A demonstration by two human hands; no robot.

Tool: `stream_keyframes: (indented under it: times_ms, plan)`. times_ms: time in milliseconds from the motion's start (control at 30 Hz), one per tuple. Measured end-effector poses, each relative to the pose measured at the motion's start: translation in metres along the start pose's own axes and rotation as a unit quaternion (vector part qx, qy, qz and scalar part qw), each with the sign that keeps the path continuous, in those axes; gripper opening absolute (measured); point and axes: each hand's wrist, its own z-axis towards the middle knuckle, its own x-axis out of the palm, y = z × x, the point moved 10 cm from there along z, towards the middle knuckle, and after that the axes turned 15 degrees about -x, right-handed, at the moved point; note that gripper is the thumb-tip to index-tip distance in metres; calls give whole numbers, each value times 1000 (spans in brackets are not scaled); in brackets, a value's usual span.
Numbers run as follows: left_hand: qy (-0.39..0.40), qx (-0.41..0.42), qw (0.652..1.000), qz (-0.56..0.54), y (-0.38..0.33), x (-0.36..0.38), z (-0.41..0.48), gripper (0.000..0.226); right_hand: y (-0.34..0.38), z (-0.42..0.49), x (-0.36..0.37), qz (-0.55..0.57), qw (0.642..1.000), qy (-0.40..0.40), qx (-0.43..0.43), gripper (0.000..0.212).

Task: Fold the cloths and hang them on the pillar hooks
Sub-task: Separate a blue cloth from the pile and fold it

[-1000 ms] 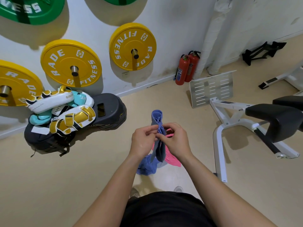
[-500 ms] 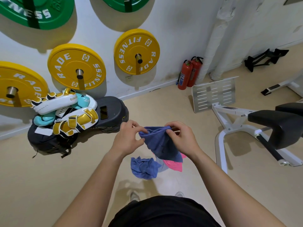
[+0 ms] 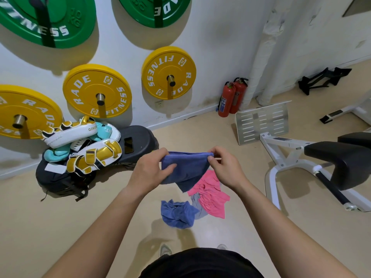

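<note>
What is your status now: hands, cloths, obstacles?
Left hand and right hand pinch held blue cloth, stretched between them. Crumpled blue cloth, grey cloth, pink cloth on floor below. Nothing blocks hands.

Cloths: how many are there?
4: held blue cloth in left hand and right hand; on the floor, crumpled blue cloth, pink cloth, grey cloth between them. Others may hide.

Green weight plates [image 3: 46, 19] and yellow weight plates [image 3: 169, 74] hang on pegs across a white wall [image 3: 216, 37] from 10 to 12 o'clock above a beige floor [image 3: 60, 227]. Two red fire extinguishers [image 3: 230, 98] stand at 1 o'clock, a white-framed, black-padded bench [image 3: 341, 163] at 3 o'clock.
</note>
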Motion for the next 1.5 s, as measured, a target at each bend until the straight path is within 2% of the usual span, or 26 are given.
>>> stream_keyframes:
  times_ms: [100, 233, 300, 400, 433, 467, 567, 633, 767, 867, 967, 1067, 1200, 1300, 1367, 1500]
  plan:
    - [13, -77, 986, -146, 6, -10, 6, 30, 16, 11, -7, 70, 997, -3, -12, 19]
    - [43, -74, 970, -228, -16, -21, 11, 57, 34, 30, -14, 138, 990, 30, -24, 14]
    - [50, -64, 970, -231, -27, -24, 14, 59, 45, 37, -16, 95, 991, 90, -26, 22]
    - [62, -55, 968, -238, -41, -24, 18, 56, 65, 45, -11, -43, 978, 202, -44, 57]
    - [66, -54, 967, -238, -44, -22, 19, 55, 74, 48, -7, -85, 969, 222, -61, 63]
    - [67, -52, 968, -238, -46, -22, 20, 55, 82, 50, -2, -114, 962, 233, -86, 60]
    - [46, -47, 969, -240, -49, -26, 23, 52, 99, 61, 8, -168, 947, 224, -157, 21]
    - [36, -59, 966, -250, -43, -30, 24, 48, 102, 67, 8, -171, 945, 223, -170, 9]
    - [58, -86, 948, -301, -21, -29, 29, 44, 122, 73, 15, -162, 929, 276, -189, 13]
    - [105, -88, 953, -269, -13, -12, 27, 36, 129, 77, 22, -131, 930, 302, -163, 14]
    - [138, -144, 942, -269, 3, 14, 23, 26, 136, 84, 18, -91, 945, 282, -135, 18]
    - [161, -174, 910, -339, 6, 35, 19, 36, 142, 91, 8, -139, 943, 263, -152, 16]
    - [198, -188, 879, -391, 2, 66, 5, 49, 149, 98, -5, -171, 933, 257, -184, 29]
    - [233, -193, 882, -362, 1, 93, -8, 36, 154, 103, -13, -173, 930, 257, -199, 22]
    - [242, -190, 889, -340, 2, 102, -14, 27, 160, 109, -26, -162, 940, 210, -216, 20]
    - [219, -213, 870, -388, 22, 97, -17, 38, 153, 118, -63, -188, 953, 99, -218, 17]
